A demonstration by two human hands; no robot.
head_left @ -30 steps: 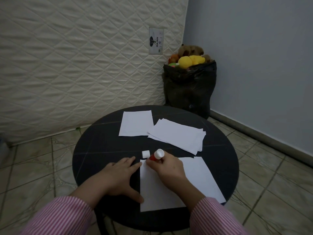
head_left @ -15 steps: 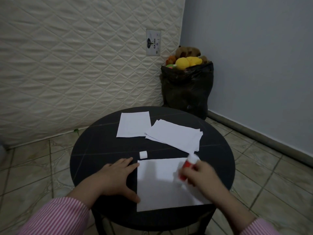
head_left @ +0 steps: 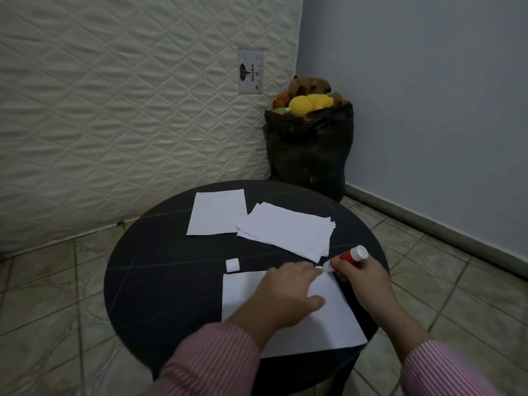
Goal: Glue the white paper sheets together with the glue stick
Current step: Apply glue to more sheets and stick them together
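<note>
A white sheet (head_left: 328, 318) lies at the near edge of the round black table (head_left: 171, 281). My left hand (head_left: 285, 292) rests flat on that sheet, fingers spread, covering its middle. My right hand (head_left: 363, 278) grips the red glue stick (head_left: 350, 256) with its tip at the sheet's far right corner. The white cap (head_left: 232, 265) sits on the table just beyond the sheet's left corner. A fanned stack of white sheets (head_left: 285, 231) and a single sheet (head_left: 217, 215) lie farther back.
A quilted mattress (head_left: 128, 110) leans upright behind the table. A black bag (head_left: 308, 155) full of plush toys stands in the corner by the blue wall. Tiled floor surrounds the table.
My left hand has moved right from the table beside the sheet onto the sheet itself. My right hand has carried the glue stick from the sheet's top left across to its far right corner.
</note>
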